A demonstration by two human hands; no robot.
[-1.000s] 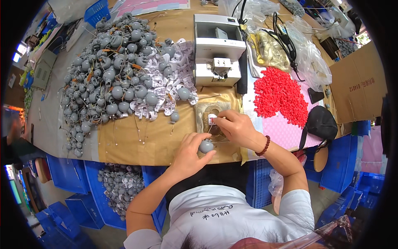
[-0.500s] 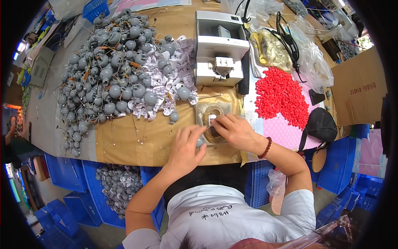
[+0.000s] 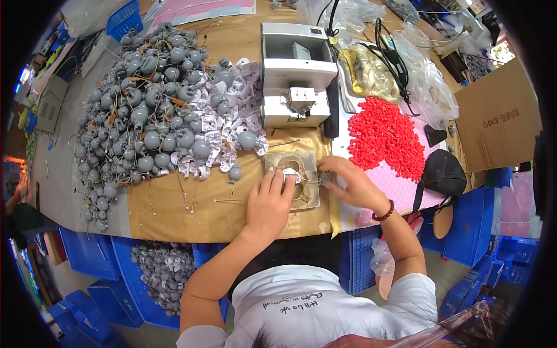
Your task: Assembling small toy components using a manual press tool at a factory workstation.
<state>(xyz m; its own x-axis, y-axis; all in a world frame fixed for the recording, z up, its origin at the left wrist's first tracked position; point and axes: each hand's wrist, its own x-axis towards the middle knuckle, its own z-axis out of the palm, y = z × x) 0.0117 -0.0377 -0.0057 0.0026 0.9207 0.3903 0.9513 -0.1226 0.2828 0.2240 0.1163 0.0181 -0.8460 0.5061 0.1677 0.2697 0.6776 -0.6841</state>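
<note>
In the head view, one white piece (image 3: 292, 173) lies in one metal fixture (image 3: 311, 161), under the left hand (image 3: 270, 202)'s fingertips; whether they grip it, I cannot tell. The right hand (image 3: 355, 185), narrowed, holds one small grey part (image 3: 324, 177) beside the fixture's right edge.

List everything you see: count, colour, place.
bins: several, blue, below table
round parts: many, grey, left on table, in bin
plastic pieces: many, white, beside round parts
machine: one, white, central
metal block: one, tan, before machine
small pieces: many, red, right of machine
pouch: one, black, table right
cardboard box: one, brown, far right
basket: one, blue, upper left
bags: several, clear, upper right
device: one, beige, far left
left hand: one, bare, on metal block
right hand: one, bare, beside metal block
</note>
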